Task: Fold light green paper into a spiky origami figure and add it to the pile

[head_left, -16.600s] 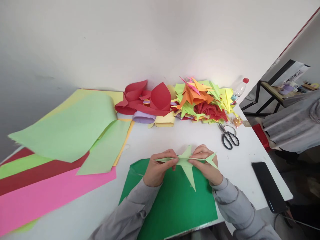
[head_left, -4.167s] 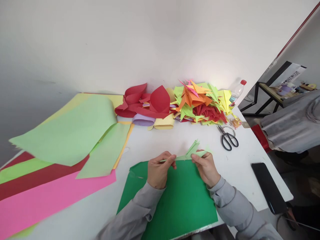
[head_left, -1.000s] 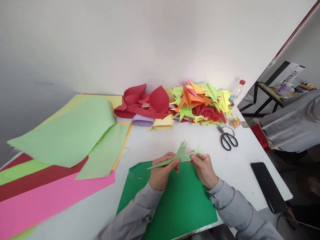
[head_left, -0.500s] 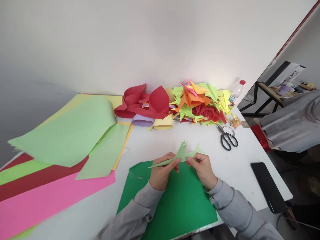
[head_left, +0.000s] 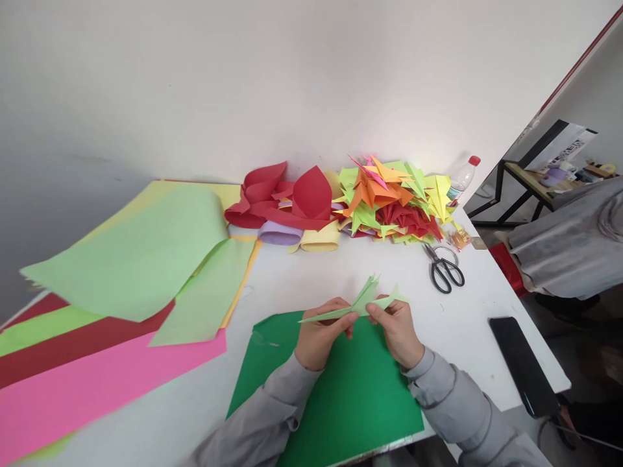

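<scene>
Between my two hands is a light green folded paper figure (head_left: 363, 299), with pointed flaps sticking up and a long point reaching to the left. My left hand (head_left: 318, 334) is closed, its thumb and fingers pinching the figure's left part. My right hand (head_left: 396, 329) pinches the right part between thumb and fingers, close to the left fingertips. Both hands hover over a dark green sheet (head_left: 357, 395) on the white table. Some of the figure's folds are hidden behind my fingers.
Black-handled scissors (head_left: 444, 272) and a black phone (head_left: 523, 365) lie to the right. At the back are a pile of folded paper figures (head_left: 384, 201), curled red paper (head_left: 311, 194) and a plastic bottle (head_left: 462, 178). Coloured sheets (head_left: 131, 253) cover the left. A person in grey (head_left: 569, 240) is at the right.
The green figure has tilted to the right in my hands, and its upright flaps now lean rightward and look spread apart. Both hands keep their grip and have shifted slightly right.
</scene>
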A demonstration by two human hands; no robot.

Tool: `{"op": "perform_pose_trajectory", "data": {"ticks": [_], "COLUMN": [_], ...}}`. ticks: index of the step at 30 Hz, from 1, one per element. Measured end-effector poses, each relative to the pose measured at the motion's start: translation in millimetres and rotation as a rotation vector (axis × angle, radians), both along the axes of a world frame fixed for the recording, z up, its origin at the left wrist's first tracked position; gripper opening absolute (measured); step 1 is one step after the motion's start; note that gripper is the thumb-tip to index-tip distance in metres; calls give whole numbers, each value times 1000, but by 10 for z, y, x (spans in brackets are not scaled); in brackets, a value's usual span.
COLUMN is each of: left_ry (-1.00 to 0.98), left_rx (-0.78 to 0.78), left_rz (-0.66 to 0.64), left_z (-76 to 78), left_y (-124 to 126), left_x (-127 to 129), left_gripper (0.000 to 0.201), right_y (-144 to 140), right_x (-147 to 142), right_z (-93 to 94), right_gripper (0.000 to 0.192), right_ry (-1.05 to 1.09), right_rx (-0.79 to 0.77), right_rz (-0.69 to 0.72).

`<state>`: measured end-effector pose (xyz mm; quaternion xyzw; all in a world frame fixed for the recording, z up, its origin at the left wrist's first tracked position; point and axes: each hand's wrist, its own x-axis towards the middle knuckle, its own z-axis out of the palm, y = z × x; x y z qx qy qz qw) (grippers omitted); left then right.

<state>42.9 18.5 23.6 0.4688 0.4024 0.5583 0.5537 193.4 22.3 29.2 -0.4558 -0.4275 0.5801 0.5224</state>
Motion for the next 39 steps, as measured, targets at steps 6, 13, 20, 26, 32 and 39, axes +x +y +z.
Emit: {"op": "perform_pose_trajectory", "data": {"ticks": [6, 13, 20, 26, 32, 39], "left_ry": [-40, -102, -83, -93, -163, -368], "left_rx": [-9, -155, -148, -104, -130, -302], "left_rz": [41, 80, 71, 71, 52, 21], "left_z": [21, 49, 37, 24, 39, 100], "left_y": [5, 5, -6, 11, 17, 65], "left_x": [-12, 9, 20, -5, -19, -64], "left_gripper": [30, 43, 63, 65, 32, 36], "right_y": [18, 10, 25, 39, 60, 47], "right_x": [3, 9, -6, 21, 35, 32], "right_z": [-11, -8, -9, -39, -26, 16], "right_gripper": [37, 45, 36, 42, 35, 40], "right_ry": [-29, -77, 34, 4, 98, 268], "right_rx": [-24, -23, -45, -62, -53, -104], "right_rz": [-42, -43, -43, -45, -14, 44]}}
